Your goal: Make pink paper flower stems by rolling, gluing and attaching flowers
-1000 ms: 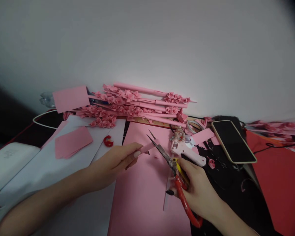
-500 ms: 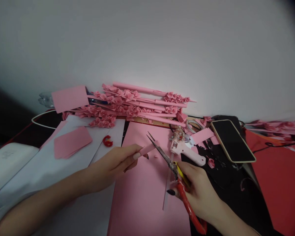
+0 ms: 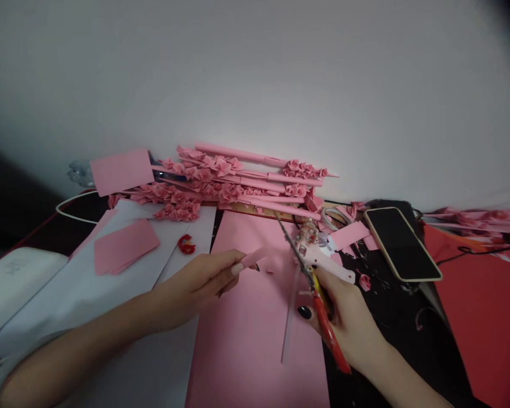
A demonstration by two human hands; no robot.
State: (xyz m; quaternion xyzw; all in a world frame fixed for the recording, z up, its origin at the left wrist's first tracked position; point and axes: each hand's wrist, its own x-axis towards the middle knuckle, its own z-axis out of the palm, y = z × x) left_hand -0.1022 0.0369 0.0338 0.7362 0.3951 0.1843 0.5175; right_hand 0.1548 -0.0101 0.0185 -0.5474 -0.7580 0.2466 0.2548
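Between the thumb and fingers of my left hand (image 3: 208, 277) is a small folded strip of pink paper (image 3: 253, 258), its free end pointing up and right. My right hand (image 3: 351, 323) grips scissors (image 3: 329, 331) with red and yellow handles; their dark blades, blurred, point up and left, apart from the strip. Below both hands lies a large pink paper sheet (image 3: 255, 351), with a small pink scrap (image 3: 270, 270) on it. A pale pink glue gun (image 3: 323, 258) rests just beyond the scissors, a clear glue stick (image 3: 289, 328) running from it toward me.
Rolled pink stems with folded paper flowers (image 3: 221, 181) are heaped along the wall. A stack of pink cards (image 3: 125, 246) lies on white paper (image 3: 123, 351) at left, near a white box-shaped object (image 3: 21, 283). To the right are a phone (image 3: 402, 243), a tape roll (image 3: 335, 218) and red paper (image 3: 484, 306).
The scissors have moved right, away from the paper strip, and their blades have swung more upright. A bit of the strip's tip seems gone. My left hand has barely moved.
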